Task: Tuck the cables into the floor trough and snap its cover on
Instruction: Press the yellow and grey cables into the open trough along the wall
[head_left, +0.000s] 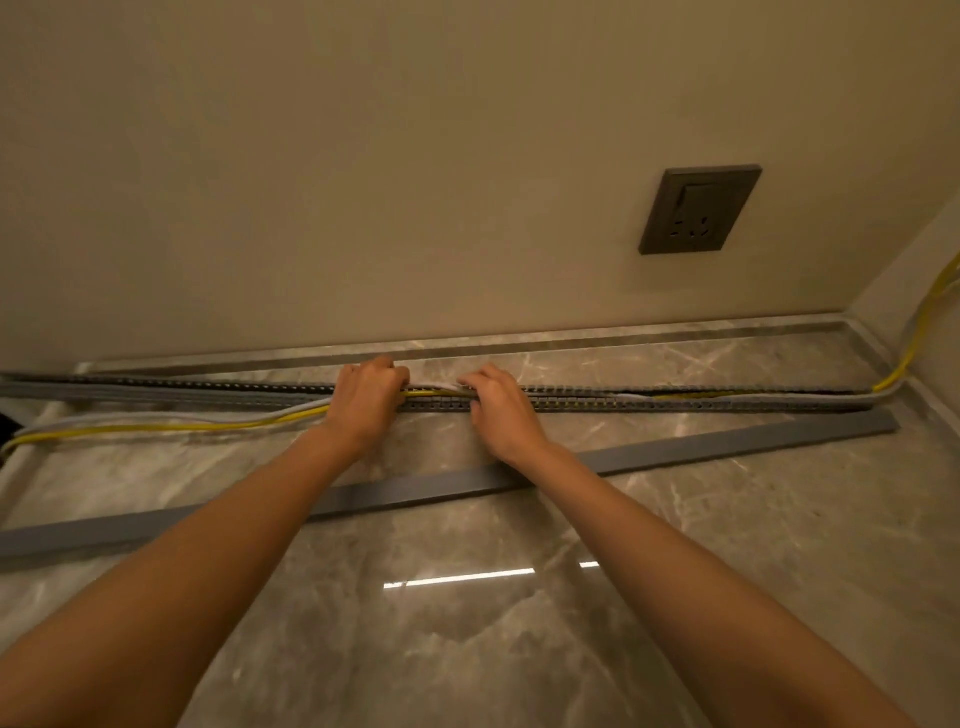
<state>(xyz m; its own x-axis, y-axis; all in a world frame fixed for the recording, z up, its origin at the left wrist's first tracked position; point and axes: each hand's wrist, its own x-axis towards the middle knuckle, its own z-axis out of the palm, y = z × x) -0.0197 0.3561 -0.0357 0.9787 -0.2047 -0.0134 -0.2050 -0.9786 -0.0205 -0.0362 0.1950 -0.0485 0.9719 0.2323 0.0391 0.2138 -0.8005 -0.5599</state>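
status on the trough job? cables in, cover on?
Done: right of the hands, the yellow cable and white cable lie in the slotted trough. In hand: left hand and right hand press them in mid-run. Left: the stretch at left lies loose on the floor; the cover lies unfitted beside the trough.
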